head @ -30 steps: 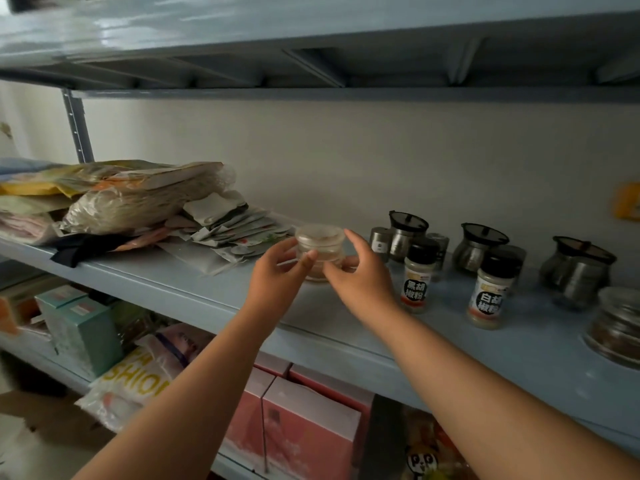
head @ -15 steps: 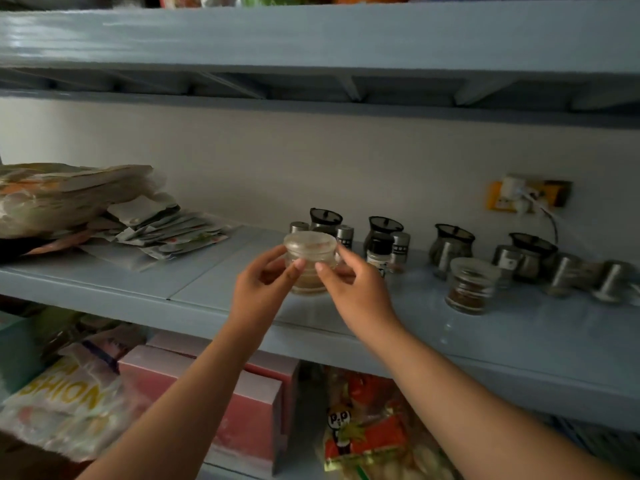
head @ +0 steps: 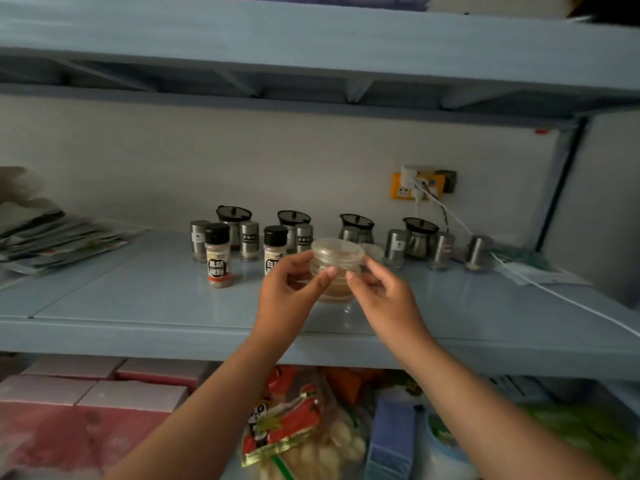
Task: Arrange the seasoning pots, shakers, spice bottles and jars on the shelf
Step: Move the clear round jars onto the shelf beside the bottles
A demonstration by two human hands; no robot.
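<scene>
Holding clear lidded jar (head: 337, 271) of tan powder between both hands: left hand (head: 291, 294) fingers curled on its left side, right hand (head: 384, 301) fingers pinching its right side. Jar upright at front middle of blue shelf (head: 138, 292); whether base touches shelf unclear. Behind: two black-capped spice bottles (head: 218, 256), row of steel shakers (head: 250, 240), four black-lidded seasoning pots (head: 356, 226) against wall (head: 277, 161). Flat packets (head: 52, 237) stacked at shelf's left end.

The left hand (head: 289, 296) and right hand (head: 384, 296) have carried the clear jar (head: 337, 268) rightwards along the shelf (head: 138, 299). A second ago it was left of the pepper bottles (head: 217, 254); now it is right of both, at centre frame. The packets (head: 52, 237) have slid to the left edge.
</scene>
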